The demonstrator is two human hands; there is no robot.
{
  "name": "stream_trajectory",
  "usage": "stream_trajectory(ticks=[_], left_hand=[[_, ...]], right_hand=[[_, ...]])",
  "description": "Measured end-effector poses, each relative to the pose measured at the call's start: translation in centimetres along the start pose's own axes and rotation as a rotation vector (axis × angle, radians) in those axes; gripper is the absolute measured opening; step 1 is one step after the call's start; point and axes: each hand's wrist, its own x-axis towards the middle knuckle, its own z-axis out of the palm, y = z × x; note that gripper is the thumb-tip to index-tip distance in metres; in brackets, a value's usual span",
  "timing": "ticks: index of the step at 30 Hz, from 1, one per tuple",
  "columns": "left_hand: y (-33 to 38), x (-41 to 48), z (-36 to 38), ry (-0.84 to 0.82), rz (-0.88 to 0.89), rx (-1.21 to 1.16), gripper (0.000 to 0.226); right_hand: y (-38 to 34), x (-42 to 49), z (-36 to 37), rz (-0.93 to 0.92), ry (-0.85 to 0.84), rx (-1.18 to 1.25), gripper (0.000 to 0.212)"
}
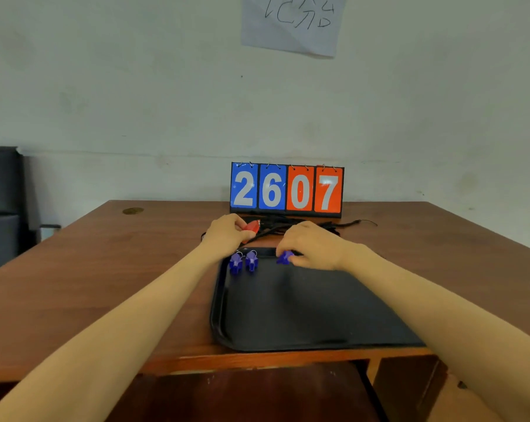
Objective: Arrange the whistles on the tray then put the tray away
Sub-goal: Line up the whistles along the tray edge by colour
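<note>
Head view, the only one I've got.

Both bare forearms come in from the bottom corners and converge on the far end of the tray point(303, 309).

The left hand point(227, 233) is just past the tray's far-left corner, over the surface point(135, 269), knuckles up. Its fingers point(238, 222) are curled and pinching a red whistle point(253, 227). The whistle sticks out to the right of the fingertips, long axis roughly left-right with the right end slightly raised. Can't tell which end is the mouthpiece.

The right hand point(312, 248) is palm-down over the tray's far edge, fingers curled and clamped on a blue whistle point(285, 257). It pokes out left of the fingertips, low at the tray floor. I can't tell if it's touching or just above.

Two loose blue whistles point(236, 262) point(251, 260) lie on the tray near its far-left corner. They're side by side and close together, long axes near-to-far, key rings at the far end. They sit between the two hands, nearer the left.

Behind the hands there's a tangle of black cords point(288, 223), then a scoreboard point(286, 189) reading 2607.
</note>
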Motion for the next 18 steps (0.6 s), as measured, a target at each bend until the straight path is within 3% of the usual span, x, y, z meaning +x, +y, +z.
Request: stream_trajectory(ticks=[5, 10, 15, 18], left_hand=[[0.0, -1.2, 0.2, -0.023, -0.014, 0.005, 0.036], [-0.1, -1.2, 0.5, -0.023, -0.016, 0.017, 0.035], [-0.4, -0.9, 1.0, -0.019, -0.03, 0.035, 0.037], [-0.7, -0.8, 1.4, -0.015, -0.03, 0.035, 0.036]], right_hand=[[-1.7, 0.1, 0.6, -0.068, -0.129, -0.134, 0.042], [-1.5, -0.4, 1.1, 0.14, 0.035, 0.226, 0.044], [-1.4, -0.9, 1.5, 0.295, -0.129, 0.342, 0.059], [-1.5, -0.6, 2.2, 0.33, -0.125, 0.378, 0.055]])
